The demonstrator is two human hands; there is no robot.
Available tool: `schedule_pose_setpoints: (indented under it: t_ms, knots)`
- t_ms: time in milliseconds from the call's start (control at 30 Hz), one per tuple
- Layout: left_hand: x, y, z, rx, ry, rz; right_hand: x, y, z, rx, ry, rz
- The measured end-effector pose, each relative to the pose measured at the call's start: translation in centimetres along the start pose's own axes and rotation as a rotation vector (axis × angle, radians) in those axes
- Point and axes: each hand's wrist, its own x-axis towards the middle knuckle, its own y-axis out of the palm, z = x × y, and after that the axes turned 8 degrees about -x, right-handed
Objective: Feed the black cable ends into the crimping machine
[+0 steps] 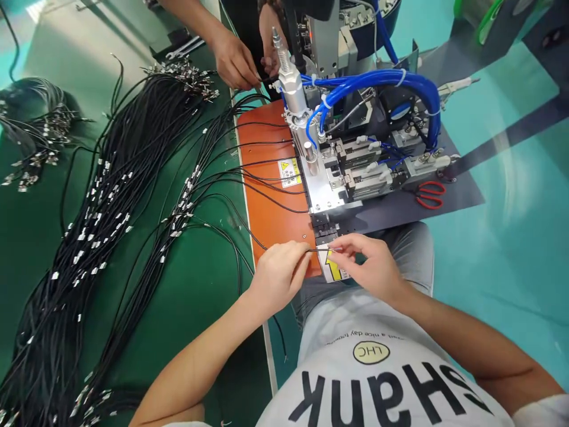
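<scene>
My left hand (280, 273) is closed in a pinch on a thin black cable (317, 250) at the near edge of the orange plate (262, 148). My right hand (371, 264) pinches the same cable's end just right of it, beside a yellow warning label (331, 270). The cable is stretched between both hands in front of a metal crimping machine (331, 172). Its other end runs back left over the plate.
Big bundles of black cables with metal ends (111, 207) cover the green table (26, 225) on the left. Blue hoses (377, 80) loop over the machine. Red scissors (429, 194) lie at its right. Another person's hands (235, 59) work at the far end.
</scene>
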Motion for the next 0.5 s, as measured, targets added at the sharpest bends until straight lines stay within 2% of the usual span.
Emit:
schedule_pose_setpoints:
  t_ms: [133, 267, 400, 500]
  knots:
    - [1.5, 1.5, -0.7, 0.042, 0.056, -0.027, 0.2, -0.4, -0.2, -0.005, 0.01, 0.005]
    - [2.6, 2.5, -0.6, -0.138, 0.121, -0.027, 0.4, -2.0, -0.9, 0.105, 0.065, 0.089]
    - [2.7, 2.6, -0.5, -0.346, 0.06, -0.075, 1.1, -3.4, -1.7, 0.303, 0.163, 0.165]
    - [2.6, 2.5, -0.7, -0.402, 0.01, -0.104, 1.8, -3.5, -2.0, 0.409, 0.183, 0.222]
